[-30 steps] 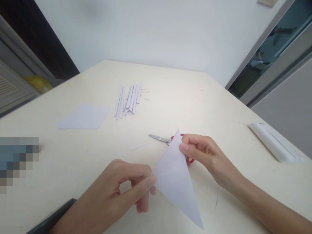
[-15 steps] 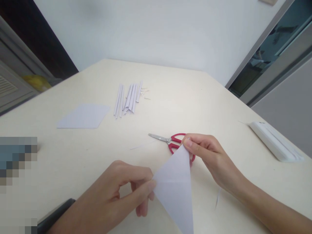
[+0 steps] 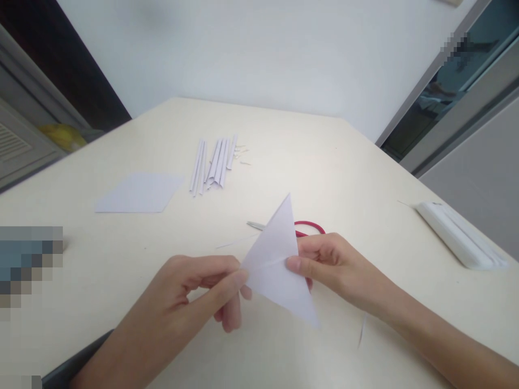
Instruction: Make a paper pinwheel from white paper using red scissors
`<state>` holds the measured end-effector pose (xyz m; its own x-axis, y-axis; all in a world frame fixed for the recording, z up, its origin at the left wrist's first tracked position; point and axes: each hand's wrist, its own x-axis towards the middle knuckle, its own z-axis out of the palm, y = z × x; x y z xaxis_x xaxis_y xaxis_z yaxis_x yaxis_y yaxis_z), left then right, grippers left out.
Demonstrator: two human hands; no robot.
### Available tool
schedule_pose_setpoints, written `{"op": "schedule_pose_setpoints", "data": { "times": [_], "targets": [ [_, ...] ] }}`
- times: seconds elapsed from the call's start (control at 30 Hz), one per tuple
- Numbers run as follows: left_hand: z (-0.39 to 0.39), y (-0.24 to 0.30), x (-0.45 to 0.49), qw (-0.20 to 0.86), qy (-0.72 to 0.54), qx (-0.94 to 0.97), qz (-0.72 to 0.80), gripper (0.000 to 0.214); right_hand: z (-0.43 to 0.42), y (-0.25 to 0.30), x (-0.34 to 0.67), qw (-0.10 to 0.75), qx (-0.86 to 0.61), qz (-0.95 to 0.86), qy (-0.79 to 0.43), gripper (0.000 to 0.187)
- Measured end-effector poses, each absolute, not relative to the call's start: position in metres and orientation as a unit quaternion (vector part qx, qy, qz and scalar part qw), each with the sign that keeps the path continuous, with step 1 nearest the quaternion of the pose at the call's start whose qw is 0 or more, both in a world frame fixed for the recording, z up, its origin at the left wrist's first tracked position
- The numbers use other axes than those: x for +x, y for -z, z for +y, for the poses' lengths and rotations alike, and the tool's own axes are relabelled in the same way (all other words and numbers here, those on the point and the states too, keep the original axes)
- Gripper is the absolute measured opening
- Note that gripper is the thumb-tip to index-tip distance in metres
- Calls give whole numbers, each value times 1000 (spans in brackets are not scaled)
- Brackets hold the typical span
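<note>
A white folded paper triangle (image 3: 271,265) is held above the table between both hands, one tip pointing up and away. My left hand (image 3: 203,292) pinches its left corner between thumb and fingers. On the opposite side, my right hand (image 3: 328,259) grips the right edge, thumb on top and fingers behind. A crease runs across the paper between the two grips. Behind it lie scissors with red handles (image 3: 310,223); the paper and my right hand hide their middle and part of the handles.
Several rolled paper tubes (image 3: 219,162) lie toward the back, with small scraps (image 3: 245,163) beside them. A flat stack of paper (image 3: 138,193) is at left. A white plastic packet (image 3: 458,235) rests near the right edge. A thin strip (image 3: 362,330) lies by my right forearm.
My right hand has moved from the paper's upper tip down to the middle of its right edge. The triangle has turned and risen, now covering the middle of the scissors.
</note>
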<state>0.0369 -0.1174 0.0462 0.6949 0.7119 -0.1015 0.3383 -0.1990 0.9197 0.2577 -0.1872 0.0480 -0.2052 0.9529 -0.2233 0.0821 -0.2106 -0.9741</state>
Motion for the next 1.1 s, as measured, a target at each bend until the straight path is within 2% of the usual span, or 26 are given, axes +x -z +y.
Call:
{"op": "schedule_pose_setpoints", "data": {
  "times": [0.17,0.3,0.43,0.57,0.63,0.73,0.83,0.93,1.1],
  "targets": [
    [-119,-45,37,535,-194,733,372,32,-189,-46,260,362,-521,-507,-584,41],
    [-113,-42,36,555,-210,715,369,43,-187,-49,260,368,-522,-512,-574,27],
    [-107,-38,34,662,-211,622,362,36,-187,-50,257,395,-519,-532,-539,24],
    [-104,-37,32,734,-223,533,357,15,-191,-48,253,399,-556,-648,-336,31],
    [-104,-37,31,726,-243,537,356,16,-194,-45,252,387,-541,-710,-231,33],
    [-105,-39,31,703,-275,555,350,24,-197,-41,253,375,-504,-760,-166,35],
    [-105,-38,32,682,-278,571,364,28,-199,-38,253,361,-491,-778,-152,35],
    [-104,-36,34,626,-261,611,408,12,-200,-39,251,371,-504,-761,-172,35],
    [-105,-37,36,565,-285,661,404,10,-195,-44,246,418,-575,-597,-371,54]
  ]
}}
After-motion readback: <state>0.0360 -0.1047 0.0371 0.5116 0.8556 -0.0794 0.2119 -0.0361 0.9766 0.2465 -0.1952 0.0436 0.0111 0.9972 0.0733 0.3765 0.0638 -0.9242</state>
